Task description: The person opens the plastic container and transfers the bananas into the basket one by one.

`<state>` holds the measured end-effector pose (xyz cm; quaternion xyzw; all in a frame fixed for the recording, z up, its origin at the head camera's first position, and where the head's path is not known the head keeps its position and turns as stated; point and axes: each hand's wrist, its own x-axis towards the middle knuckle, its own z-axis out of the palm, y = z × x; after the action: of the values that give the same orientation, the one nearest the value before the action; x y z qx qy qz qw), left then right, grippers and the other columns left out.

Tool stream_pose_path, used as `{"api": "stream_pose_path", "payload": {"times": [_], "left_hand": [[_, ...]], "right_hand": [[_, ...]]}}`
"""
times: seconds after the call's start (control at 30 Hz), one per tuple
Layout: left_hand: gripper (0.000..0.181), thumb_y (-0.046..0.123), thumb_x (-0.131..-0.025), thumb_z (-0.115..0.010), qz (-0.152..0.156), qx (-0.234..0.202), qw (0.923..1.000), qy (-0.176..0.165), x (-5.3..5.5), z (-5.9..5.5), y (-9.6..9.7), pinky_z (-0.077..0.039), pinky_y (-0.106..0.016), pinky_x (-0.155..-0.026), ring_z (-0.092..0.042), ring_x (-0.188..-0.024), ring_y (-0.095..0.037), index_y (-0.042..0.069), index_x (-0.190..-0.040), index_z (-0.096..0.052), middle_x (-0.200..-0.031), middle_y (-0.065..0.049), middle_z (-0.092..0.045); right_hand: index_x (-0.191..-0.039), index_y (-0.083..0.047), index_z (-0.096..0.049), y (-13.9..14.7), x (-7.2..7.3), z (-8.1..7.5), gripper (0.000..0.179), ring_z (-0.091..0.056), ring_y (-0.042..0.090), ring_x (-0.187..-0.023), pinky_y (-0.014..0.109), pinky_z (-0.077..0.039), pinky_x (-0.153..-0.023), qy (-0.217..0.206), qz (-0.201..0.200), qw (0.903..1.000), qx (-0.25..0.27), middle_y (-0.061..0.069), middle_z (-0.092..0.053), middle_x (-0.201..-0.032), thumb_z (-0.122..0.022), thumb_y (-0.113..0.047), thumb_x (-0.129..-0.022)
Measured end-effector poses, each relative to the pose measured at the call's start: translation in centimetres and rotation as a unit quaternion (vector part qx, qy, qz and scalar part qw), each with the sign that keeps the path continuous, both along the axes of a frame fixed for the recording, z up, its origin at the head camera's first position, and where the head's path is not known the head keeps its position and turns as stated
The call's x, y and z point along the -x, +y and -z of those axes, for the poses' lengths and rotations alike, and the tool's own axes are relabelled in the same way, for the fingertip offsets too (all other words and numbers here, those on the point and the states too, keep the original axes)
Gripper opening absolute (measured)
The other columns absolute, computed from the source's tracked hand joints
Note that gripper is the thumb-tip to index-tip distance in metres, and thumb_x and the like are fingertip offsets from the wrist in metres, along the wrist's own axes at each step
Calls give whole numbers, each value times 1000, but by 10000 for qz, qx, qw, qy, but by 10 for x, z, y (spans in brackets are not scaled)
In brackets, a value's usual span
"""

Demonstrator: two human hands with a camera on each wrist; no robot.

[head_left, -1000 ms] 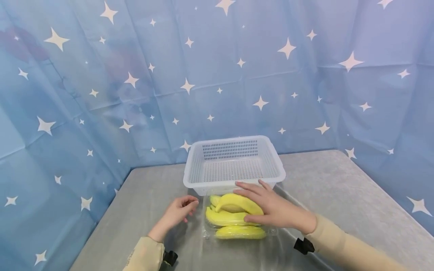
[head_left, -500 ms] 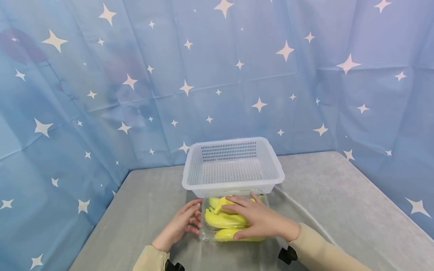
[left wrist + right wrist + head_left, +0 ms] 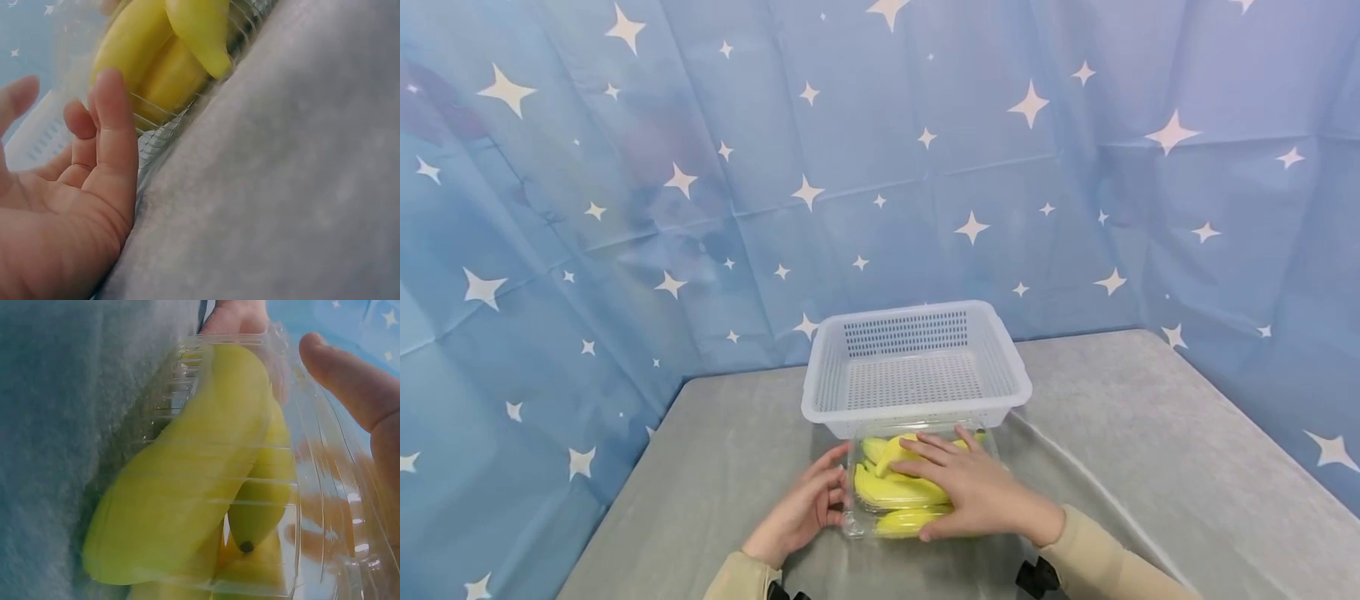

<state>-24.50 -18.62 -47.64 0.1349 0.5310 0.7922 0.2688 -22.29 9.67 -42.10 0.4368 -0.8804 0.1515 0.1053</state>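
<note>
A clear plastic clamshell box (image 3: 859,528) holds several yellow bananas (image 3: 891,492) on the table. My right hand (image 3: 977,493) lies spread across the top of the box, its thumb toward the near edge. Through the clear lid in the right wrist view, its fingers show blurred behind the plastic, beside a large banana (image 3: 181,469). At the box's left end is my left hand (image 3: 805,508), fingertips right at the side wall. The left wrist view shows the left hand (image 3: 75,206) with fingers loosely bent and bananas (image 3: 150,56) just beyond.
A white perforated plastic basket (image 3: 917,413) stands directly behind the box. The grey cloth-covered table (image 3: 1120,433) extends to both sides. A blue curtain with white stars (image 3: 880,200) hangs behind and around the table.
My right hand has moved left and nearer over the box lid. My left hand has come right to the box's left side, its fingers loosening from a curl. The basket stays put.
</note>
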Motion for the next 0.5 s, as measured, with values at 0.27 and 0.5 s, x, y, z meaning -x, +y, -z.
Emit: {"api": "stream_pose_path", "payload": {"times": [0.27, 0.5], "left_hand": [[53, 14, -95, -40, -55, 139, 9998, -139, 1, 2, 0, -49, -29, -59, -56, -70, -12, 16, -140, -14, -84, 1, -53], [54, 14, -94, -42, -57, 177, 9998, -16, 1, 4, 0, -49, -30, -61, -56, -70, -12, 17, -140, -15, -83, 0, -53]], "right_hand": [[-134, -31, -34, 1, 0, 1, 69, -26, 22, -127, 60, -10, -95, 234, -44, 9997, 18, -2, -29, -140, -50, -64, -75], [-135, -27, -33, -1, -1, 2, 63, -26, 25, -127, 62, -10, -94, 425, -118, 9990, -101, -1, -30, -140, -49, -55, -82]]}}
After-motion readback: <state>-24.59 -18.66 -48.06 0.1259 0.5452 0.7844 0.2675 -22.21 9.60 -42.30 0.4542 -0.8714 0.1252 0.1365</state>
